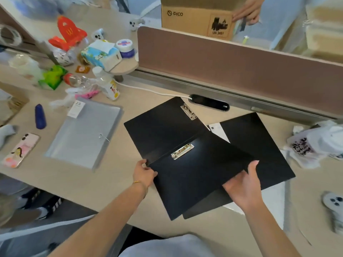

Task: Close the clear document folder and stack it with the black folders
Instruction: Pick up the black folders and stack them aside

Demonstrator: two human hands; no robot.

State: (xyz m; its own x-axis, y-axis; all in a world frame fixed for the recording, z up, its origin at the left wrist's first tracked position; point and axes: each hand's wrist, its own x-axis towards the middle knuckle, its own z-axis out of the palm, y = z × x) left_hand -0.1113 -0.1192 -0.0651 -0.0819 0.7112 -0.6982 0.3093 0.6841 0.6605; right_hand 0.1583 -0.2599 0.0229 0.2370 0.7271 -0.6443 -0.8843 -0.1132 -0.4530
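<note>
A clear grey document folder (85,134) lies flat on the desk at left, with a white label at its top corner and a string clasp. Several black clip folders lie fanned at centre. The nearest black folder (196,173) carries a metal clip, and I hold it by both sides: my left hand (143,172) pinches its left edge, my right hand (245,184) grips its right edge. A second black folder (161,125) with a clip lies behind it. A third black folder (258,143) lies to the right, over white paper.
A phone (19,150) and a blue object (40,116) lie left of the clear folder. Bottles, tissue box and toys crowd the back left. A black power socket (209,104) sits by the brown divider (232,71). A plastic bag (315,143) lies at right. Another person's hand (245,13) holds a cardboard box.
</note>
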